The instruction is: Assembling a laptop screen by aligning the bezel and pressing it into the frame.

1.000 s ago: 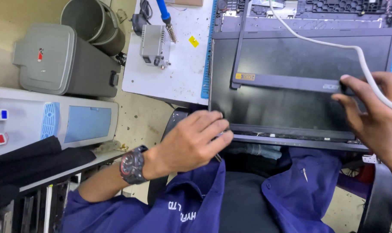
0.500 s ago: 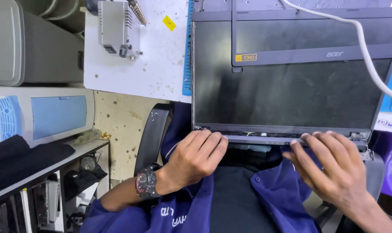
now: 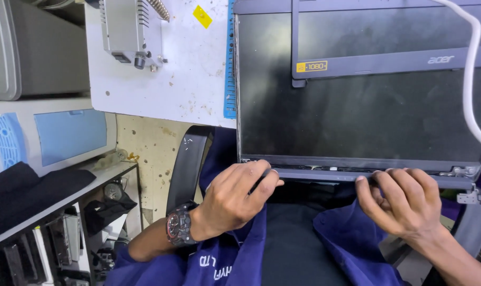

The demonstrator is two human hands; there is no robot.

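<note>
Both hands have stayed at the near edge of the laptop lid (image 3: 357, 122) since half a second ago, though the right hand (image 3: 402, 204) has pulled its fingers tighter, where before they were spread wider along the strip. The left hand (image 3: 238, 198), with a dark wristwatch (image 3: 178, 228) on its wrist, curls its fingers together under and over the lower bezel near the left corner, thumb tucked below; they look clamped on that edge. The right hand's fingers are bent and close together, tips pressed on the same bezel strip near the right hinge (image 3: 465, 172).

Lying flat on the white worktop (image 3: 166, 79), the lid has its near edge hanging over the person's lap. Its screen is black, dusty and smeared, with a dark grey frame around it. A loose bezel piece (image 3: 378, 61), also dark grey, lies across the upper part of the screen and carries a small yellow sticker. The bottom bezel looks slightly lifted from the panel, with a thin gap and small clips showing along it. A metal hinge bracket sticks out at the lower right corner. A white cable (image 3: 470, 79) curves over the right side of the screen. A grey metal tool block (image 3: 126, 29) sits on the worktop to the left, well apart from the lid.
</note>
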